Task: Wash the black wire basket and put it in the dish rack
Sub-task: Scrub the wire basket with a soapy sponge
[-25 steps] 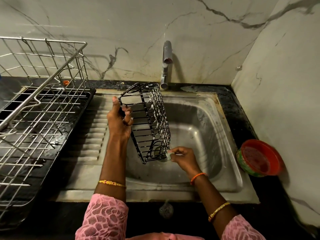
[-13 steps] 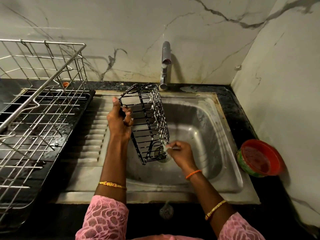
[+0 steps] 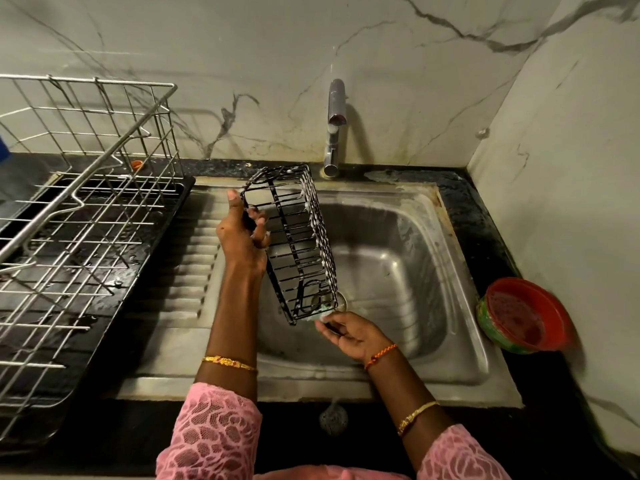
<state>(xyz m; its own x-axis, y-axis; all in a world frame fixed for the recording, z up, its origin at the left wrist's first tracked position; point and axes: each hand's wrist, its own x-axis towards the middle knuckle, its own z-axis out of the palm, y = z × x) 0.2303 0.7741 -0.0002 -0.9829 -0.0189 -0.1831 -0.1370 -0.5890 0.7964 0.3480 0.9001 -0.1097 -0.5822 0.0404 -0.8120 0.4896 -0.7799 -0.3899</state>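
Scrubbing step: left hand (image 3: 244,237) grips soapy black wire basket (image 3: 294,244), tilted over sink (image 3: 398,258); right hand (image 3: 349,332) pinches scrubber (image 3: 320,317) at lower corner. Next, likely: rinse under tap (image 3: 334,133), then move to dish rack (image 3: 69,237).

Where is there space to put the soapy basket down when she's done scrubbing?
The dish rack on the left shows bare wires. The ribbed drainboard between rack and sink bowl is bare too, as is the bowl's right half. It is crowded over the drain, where the left hand holds the black wire basket and the right hand scrubs. A red bowl fills the right counter.
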